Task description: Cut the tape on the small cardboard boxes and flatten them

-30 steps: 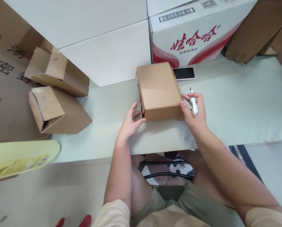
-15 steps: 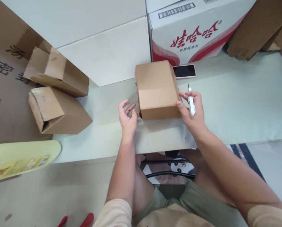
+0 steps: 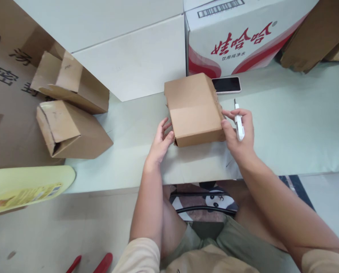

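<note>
A small brown cardboard box (image 3: 196, 106) lies on the pale green tabletop, turned slightly, with rough, torn-looking edges on its left and right sides. At its near left corner is my left hand (image 3: 159, 146), fingers curved and apart, thumb and fingertips against the box's side. My right hand (image 3: 242, 136) is closed around a white utility knife (image 3: 239, 127), whose dark blade points away from me. The thumb and a finger of that same hand also touch the box's right edge. Just behind the box lies a phone (image 3: 227, 85), screen up.
Two brown cartons (image 3: 75, 131) stand at the left beside a big printed carton (image 3: 12, 125). A yellow bottle (image 3: 29, 185) is at the near left edge. White boxes (image 3: 135, 64) and a red-and-white water carton (image 3: 234, 49) line the back. Folded cardboard (image 3: 308, 38) leans at the far right.
The box has turned slightly between my hands. My left hand has come in against its left side. The right hand still holds the knife at the right edge. The whole view has shifted a little.
</note>
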`<state>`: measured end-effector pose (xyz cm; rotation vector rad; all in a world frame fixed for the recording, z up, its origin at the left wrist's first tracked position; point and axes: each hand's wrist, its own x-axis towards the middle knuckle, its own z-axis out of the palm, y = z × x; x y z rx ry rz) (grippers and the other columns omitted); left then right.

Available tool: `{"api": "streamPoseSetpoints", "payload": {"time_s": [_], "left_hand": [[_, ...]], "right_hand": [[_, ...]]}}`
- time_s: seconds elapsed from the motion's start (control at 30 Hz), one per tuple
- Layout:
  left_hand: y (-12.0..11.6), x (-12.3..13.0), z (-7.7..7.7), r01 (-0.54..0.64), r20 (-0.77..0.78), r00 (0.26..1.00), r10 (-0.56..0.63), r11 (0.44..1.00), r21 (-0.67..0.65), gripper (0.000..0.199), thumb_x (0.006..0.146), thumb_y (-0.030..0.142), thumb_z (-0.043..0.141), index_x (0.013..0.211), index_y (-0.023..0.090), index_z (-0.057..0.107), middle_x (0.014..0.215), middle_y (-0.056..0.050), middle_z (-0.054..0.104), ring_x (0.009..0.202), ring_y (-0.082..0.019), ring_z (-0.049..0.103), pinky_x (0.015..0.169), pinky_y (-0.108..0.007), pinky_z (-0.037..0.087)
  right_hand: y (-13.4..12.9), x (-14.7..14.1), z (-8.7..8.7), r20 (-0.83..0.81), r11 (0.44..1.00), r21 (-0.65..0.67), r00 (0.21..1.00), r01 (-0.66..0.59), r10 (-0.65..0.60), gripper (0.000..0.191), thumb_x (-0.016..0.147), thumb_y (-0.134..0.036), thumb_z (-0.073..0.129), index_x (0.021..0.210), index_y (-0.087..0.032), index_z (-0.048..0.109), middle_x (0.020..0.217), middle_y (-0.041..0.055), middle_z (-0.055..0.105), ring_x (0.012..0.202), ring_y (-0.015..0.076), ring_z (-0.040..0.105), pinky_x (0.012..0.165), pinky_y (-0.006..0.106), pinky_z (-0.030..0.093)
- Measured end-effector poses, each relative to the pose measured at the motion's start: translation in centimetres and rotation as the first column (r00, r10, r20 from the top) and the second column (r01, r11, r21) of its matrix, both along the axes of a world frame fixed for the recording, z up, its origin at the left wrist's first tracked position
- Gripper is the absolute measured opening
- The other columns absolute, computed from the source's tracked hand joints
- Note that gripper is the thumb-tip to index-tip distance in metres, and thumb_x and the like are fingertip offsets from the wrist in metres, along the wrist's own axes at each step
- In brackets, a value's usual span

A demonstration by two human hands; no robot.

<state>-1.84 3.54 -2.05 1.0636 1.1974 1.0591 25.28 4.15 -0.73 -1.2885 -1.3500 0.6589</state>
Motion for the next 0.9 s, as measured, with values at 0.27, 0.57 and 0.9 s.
{"api": "streamPoseSetpoints", "payload": {"time_s": [0.27, 0.57, 0.9], "left_hand": [[0.1, 0.8, -0.3, -0.100, -0.130, 0.986, 0.100, 0.995, 0.001, 0.079, 0.084, 0.019, 0.072, 0.155, 0.036, 0.042, 0.163, -0.014, 0.050, 0.105, -0.023, 0.075, 0.088, -0.042, 0.066], [0.5, 1.6, -0.1, -0.232, -0.243, 0.940, 0.240, 0.971, 0.060, 0.057, 0.079, 0.008, 0.059, 0.133, 0.024, 0.057, 0.158, -0.013, 0.056, 0.086, -0.016, 0.076, 0.075, -0.033, 0.064], [0.4, 1.5, 0.3, -0.116, -0.167, 0.980, 0.106, 0.992, -0.052, 0.058, 0.087, 0.018, 0.067, 0.142, 0.026, 0.051, 0.138, -0.013, 0.072, 0.122, -0.027, 0.073, 0.098, -0.043, 0.063]], "right_hand": [[0.3, 0.5, -0.6, -0.026, 0.999, -0.025, 0.999, 0.036, -0.037, 0.034, 0.096, -0.053, 0.065, 0.118, -0.032, 0.050, 0.121, 0.0097, 0.073, 0.122, 0.0305, 0.072, 0.107, 0.057, 0.054], [0.0, 0.4, -0.1, -0.016, 0.999, -0.016, 0.999, 0.043, -0.044, 0.034, 0.095, -0.051, 0.067, 0.117, -0.032, 0.049, 0.126, 0.0109, 0.070, 0.127, 0.0322, 0.069, 0.109, 0.059, 0.052], [1.3, 0.6, -2.1, -0.157, 0.984, -0.160, 0.982, 0.082, -0.108, 0.036, 0.088, -0.054, 0.072, 0.108, -0.028, 0.056, 0.093, -0.0012, 0.066, 0.087, 0.0200, 0.067, 0.087, 0.042, 0.056]]}}
